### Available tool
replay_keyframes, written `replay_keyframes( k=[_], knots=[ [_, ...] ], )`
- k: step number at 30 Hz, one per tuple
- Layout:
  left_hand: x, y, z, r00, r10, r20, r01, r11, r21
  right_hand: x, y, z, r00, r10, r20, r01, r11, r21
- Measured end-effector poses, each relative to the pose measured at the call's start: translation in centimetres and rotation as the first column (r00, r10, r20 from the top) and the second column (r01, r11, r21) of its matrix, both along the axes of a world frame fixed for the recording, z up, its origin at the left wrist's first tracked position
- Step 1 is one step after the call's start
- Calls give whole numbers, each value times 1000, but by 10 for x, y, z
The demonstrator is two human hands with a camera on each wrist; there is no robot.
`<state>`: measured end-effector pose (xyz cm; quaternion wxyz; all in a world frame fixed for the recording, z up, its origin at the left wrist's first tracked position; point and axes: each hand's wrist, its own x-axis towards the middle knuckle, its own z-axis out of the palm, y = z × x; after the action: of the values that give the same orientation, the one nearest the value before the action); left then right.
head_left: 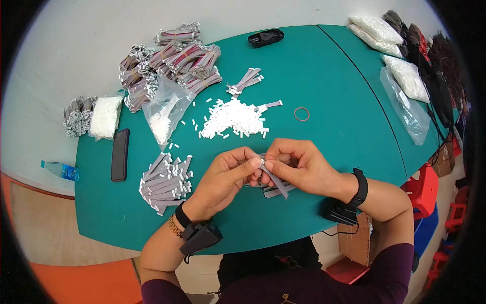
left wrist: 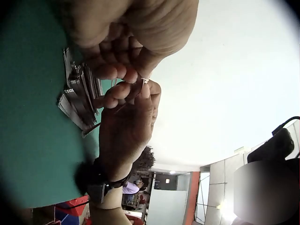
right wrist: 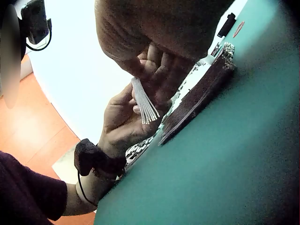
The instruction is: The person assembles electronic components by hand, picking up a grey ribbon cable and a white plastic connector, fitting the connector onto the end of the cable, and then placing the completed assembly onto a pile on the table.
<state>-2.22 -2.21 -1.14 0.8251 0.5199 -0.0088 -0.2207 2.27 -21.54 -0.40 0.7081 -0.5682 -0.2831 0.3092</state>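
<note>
Both hands meet over the near part of the green table and hold one short grey ribbon cable (head_left: 276,181). My left hand (head_left: 223,177) pinches it by its small white end, thumb on top. The thumb and fingers of my right hand (head_left: 306,169) grip it right beside that end. In the right wrist view the free end of the ribbon cable (right wrist: 146,104) fans into several separate wires with pale tips. Under the hands lies a stack of grey ribbon cables (left wrist: 79,98), partly hidden in the head view.
Loose small white connectors (head_left: 233,119) are heaped ahead of the hands. More ribbon cables (head_left: 164,182) lie left, near a phone (head_left: 120,154). Bundled cables (head_left: 185,58) and a clear bag (head_left: 167,109) stand behind. A red rubber band (head_left: 301,114) lies to the right.
</note>
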Motion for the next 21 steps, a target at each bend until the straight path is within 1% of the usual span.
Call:
replay_keyframes(
  k=[5, 10, 14, 16, 19, 21],
  knots=[
    [0, 0, 1, 1000, 1, 14, -2, 1000, 26, 1, 0, 0, 1000, -4, -3, 4, 1000, -31],
    [0, -1, 1, 1000, -3, -9, 3, 1000, 7, 1, 0, -1, 1000, -20, 5, 21, 999, -33],
    [0, 0, 0, 1000, -24, -16, 23, 999, -34, 3, -1, -4, 999, -15, 52, 18, 998, -57],
    [0, -1, 0, 1000, -13, -13, 13, 1000, -10, 4, -2, -5, 999, -9, 48, 12, 997, -70],
    [0, -2, 1, 1000, -1, -6, 1, 1000, 15, 7, -5, -1, 998, 43, 49, -36, 989, -147],
    [0, -1, 1, 1000, 6, 10, -6, 999, 37, 3, -2, 0, 1000, 5, 3, -5, 996, -93]
  ],
)
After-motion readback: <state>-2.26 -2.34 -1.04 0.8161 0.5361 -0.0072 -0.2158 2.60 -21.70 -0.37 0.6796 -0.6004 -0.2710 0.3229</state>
